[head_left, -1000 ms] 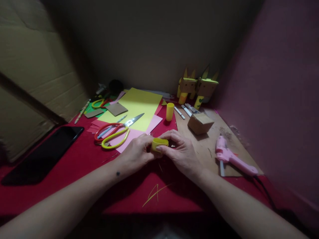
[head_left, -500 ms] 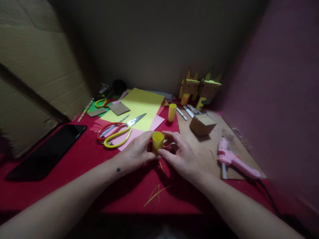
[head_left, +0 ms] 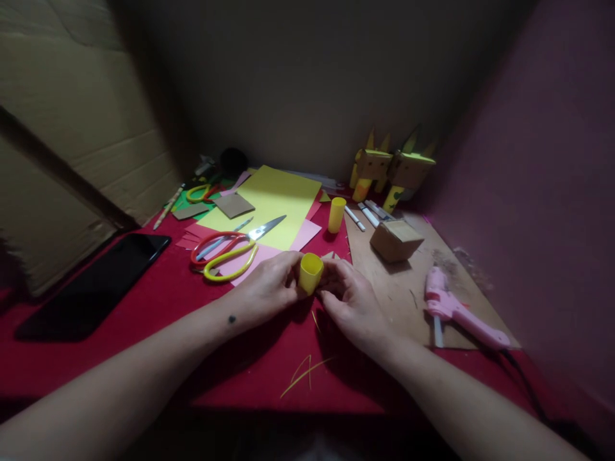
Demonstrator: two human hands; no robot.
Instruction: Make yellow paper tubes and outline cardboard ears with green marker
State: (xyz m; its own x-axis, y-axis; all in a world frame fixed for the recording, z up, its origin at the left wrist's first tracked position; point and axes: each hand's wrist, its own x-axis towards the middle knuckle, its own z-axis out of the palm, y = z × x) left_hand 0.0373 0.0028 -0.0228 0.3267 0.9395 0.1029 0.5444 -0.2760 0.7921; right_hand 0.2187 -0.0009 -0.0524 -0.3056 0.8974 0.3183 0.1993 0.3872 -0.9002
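Note:
A short yellow paper tube point(head_left: 310, 274) stands upright between my hands, its open top facing me. My left hand point(head_left: 277, 282) grips its left side with thumb and fingers. On the other side, the curled fingers of my right hand point(head_left: 353, 301) touch the tube's right edge, the thumb lying low near its base. Thin yellow paper strips point(head_left: 305, 374) lie on the red cloth point(head_left: 230, 378) just in front. A second yellow tube point(head_left: 337, 215) stands on the cloth beyond my hands. Red-and-yellow-handled scissors point(head_left: 230, 255) rest on pink and yellow paper point(head_left: 281, 198) to the left.
At right, a cardboard sheet point(head_left: 384, 307) bears a small cardboard box point(head_left: 396, 241) and a pink glue gun point(head_left: 461, 310) with a cord. Behind stand two cardboard figures point(head_left: 413, 168) near several markers point(head_left: 368, 215). A black phone point(head_left: 96, 285) lies left, beside a tall cardboard wall point(head_left: 86, 141).
The tube in my hands is tilted a little more, its right side touched by the right fingers. The whole view has shifted slightly.

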